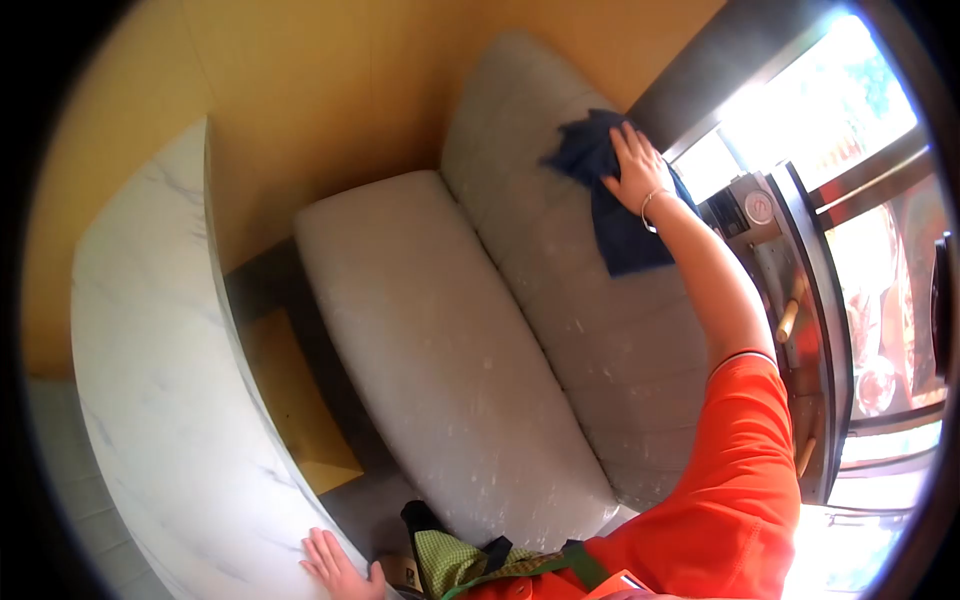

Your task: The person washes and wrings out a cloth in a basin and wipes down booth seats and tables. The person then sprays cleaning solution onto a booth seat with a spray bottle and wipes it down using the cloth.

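A dark blue cloth [622, 232] lies spread against the grey backrest [510, 130] of a padded bench. My right hand [634, 172] presses flat on the cloth near the backrest's upper edge, fingers spread, a bracelet at the wrist. The seat cushion [430, 330] below shows pale spots and marks. At the bottom, my left hand [340, 568] rests with fingers apart at the edge of the white marbled table [170, 340], with nothing in it.
Right of the backrest stands a dark frame with a round dial [759, 207] and wooden handles [790, 312], beside bright windows [820, 100]. A wooden wall [300, 90] rises behind the bench. A green checked item [450, 560] is near my body.
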A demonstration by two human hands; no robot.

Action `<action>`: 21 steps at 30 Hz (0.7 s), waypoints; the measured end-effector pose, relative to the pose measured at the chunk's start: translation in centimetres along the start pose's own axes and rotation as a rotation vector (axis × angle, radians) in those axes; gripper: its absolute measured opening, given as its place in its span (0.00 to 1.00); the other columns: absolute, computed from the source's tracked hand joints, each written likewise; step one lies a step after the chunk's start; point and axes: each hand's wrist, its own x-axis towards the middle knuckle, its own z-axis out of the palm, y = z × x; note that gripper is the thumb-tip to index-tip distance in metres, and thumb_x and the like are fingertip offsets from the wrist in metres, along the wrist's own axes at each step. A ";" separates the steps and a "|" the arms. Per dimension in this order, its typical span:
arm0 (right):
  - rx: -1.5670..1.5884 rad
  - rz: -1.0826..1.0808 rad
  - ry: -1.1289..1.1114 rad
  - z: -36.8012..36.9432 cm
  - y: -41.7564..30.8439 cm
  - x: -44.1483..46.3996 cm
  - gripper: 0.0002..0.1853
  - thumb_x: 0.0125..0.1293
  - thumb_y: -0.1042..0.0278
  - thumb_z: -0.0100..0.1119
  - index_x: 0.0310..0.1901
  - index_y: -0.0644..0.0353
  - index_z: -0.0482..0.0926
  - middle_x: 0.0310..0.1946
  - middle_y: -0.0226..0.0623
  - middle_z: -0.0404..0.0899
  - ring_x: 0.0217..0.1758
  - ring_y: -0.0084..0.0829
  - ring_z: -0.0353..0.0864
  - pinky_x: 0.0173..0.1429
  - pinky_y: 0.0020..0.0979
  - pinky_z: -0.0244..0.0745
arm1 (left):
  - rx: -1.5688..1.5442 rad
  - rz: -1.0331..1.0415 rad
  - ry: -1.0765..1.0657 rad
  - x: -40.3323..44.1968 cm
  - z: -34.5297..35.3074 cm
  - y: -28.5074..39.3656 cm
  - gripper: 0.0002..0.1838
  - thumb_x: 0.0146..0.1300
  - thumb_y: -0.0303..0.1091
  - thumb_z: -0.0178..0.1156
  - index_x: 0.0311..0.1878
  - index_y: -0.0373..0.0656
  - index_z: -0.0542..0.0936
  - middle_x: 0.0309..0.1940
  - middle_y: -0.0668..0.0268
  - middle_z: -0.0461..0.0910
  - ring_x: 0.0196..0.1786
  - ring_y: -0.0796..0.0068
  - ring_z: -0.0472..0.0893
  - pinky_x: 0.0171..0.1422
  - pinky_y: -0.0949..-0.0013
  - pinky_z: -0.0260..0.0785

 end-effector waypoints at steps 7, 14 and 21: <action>0.073 0.323 -0.230 2.3 -0.2 11.3 0.52 0.45 0.33 0.58 0.60 0.72 0.56 0.53 0.55 0.69 0.56 0.45 0.70 0.58 0.36 0.66 | 0.147 0.070 0.084 12.6 -3.9 1.0 0.44 0.49 0.46 0.60 0.66 0.38 0.51 0.68 0.56 0.49 0.69 0.47 0.46 0.65 0.38 0.40; 0.076 0.390 -0.203 4.8 -2.0 20.7 0.51 0.44 0.31 0.57 0.59 0.70 0.61 0.54 0.51 0.69 0.57 0.43 0.70 0.58 0.37 0.66 | 0.247 0.168 0.092 13.9 -2.6 0.2 0.46 0.47 0.51 0.60 0.66 0.40 0.54 0.68 0.62 0.52 0.69 0.47 0.49 0.64 0.35 0.41; -0.171 0.192 -0.023 7.9 -3.6 26.8 0.44 0.50 0.34 0.53 0.66 0.46 0.53 0.63 0.47 0.57 0.62 0.44 0.64 0.60 0.41 0.65 | 0.331 0.142 0.018 14.1 -1.7 0.0 0.42 0.49 0.55 0.55 0.66 0.47 0.57 0.66 0.67 0.57 0.68 0.54 0.54 0.66 0.35 0.33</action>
